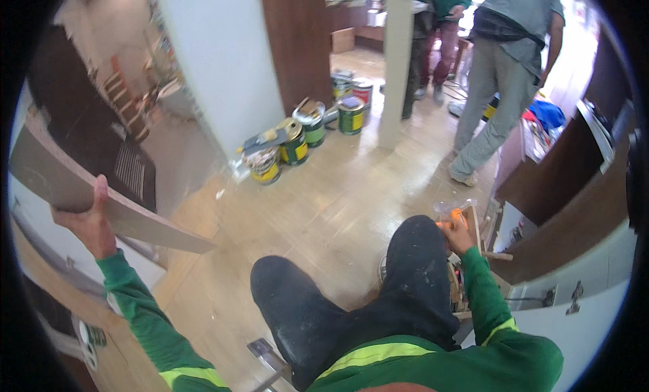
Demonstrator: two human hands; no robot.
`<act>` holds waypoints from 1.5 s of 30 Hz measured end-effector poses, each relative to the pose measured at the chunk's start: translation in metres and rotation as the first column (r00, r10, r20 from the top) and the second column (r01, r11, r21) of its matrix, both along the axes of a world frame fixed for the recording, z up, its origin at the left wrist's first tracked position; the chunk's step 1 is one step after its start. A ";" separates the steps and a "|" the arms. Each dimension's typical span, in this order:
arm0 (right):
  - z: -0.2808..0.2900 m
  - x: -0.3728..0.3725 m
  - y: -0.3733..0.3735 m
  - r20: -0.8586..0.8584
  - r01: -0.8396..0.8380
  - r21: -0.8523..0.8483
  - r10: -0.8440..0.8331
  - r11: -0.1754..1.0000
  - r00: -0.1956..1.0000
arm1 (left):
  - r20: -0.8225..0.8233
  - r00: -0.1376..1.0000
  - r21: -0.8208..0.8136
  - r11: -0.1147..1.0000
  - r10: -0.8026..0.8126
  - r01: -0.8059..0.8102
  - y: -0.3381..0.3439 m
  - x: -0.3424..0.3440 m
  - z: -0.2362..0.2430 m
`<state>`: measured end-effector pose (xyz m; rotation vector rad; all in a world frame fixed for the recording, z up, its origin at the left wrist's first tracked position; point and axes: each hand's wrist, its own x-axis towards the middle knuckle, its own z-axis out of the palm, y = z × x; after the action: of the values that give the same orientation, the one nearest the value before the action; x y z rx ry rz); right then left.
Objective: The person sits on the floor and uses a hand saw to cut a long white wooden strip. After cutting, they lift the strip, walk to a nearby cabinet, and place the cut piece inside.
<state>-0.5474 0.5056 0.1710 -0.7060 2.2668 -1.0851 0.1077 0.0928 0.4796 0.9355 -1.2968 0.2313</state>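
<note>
On the left, my left hand [89, 224] is closed around the edge of a long brownish board [152, 219], with the thumb up on one side. The board stands on its edge and slants down toward the floor. My right hand [461, 238] is beyond my right knee, its fingers wrapped round an orange object [459, 217] that looks like a tool handle. The rest of that object is hidden. Right beside this hand is a wooden box or frame [472, 223], with clear plastic [454, 205] at its far end. My knee hides part of its contents.
Several paint cans [293, 141] stand along the white wall [226, 74] ahead. A person in grey [507, 54] bends over at the far right, near a pale post [395, 67]; others stand behind it. Dark brown panels [558, 159] lean at right. A metal piece [260, 348] lies near my left leg.
</note>
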 end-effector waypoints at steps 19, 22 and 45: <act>0.131 0.074 -0.235 0.069 -0.869 -0.042 0.869 0.493 0.490 | -0.165 0.880 0.008 0.892 -0.445 0.452 0.081 -0.234 -0.056; 0.085 0.076 -0.201 -0.419 -0.627 0.503 0.803 0.594 0.425 | -0.111 0.861 0.021 0.865 -0.497 0.502 0.097 -0.255 -0.056; 0.256 -0.001 -0.330 -0.308 -0.482 -0.289 0.396 0.828 0.865 | 0.082 0.973 -0.011 0.976 -0.215 0.217 0.084 -0.261 -0.082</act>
<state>-0.5484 0.1756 0.4268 -1.5024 1.9414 -1.2346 -0.1534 0.1764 0.3979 0.7667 -1.4562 0.1128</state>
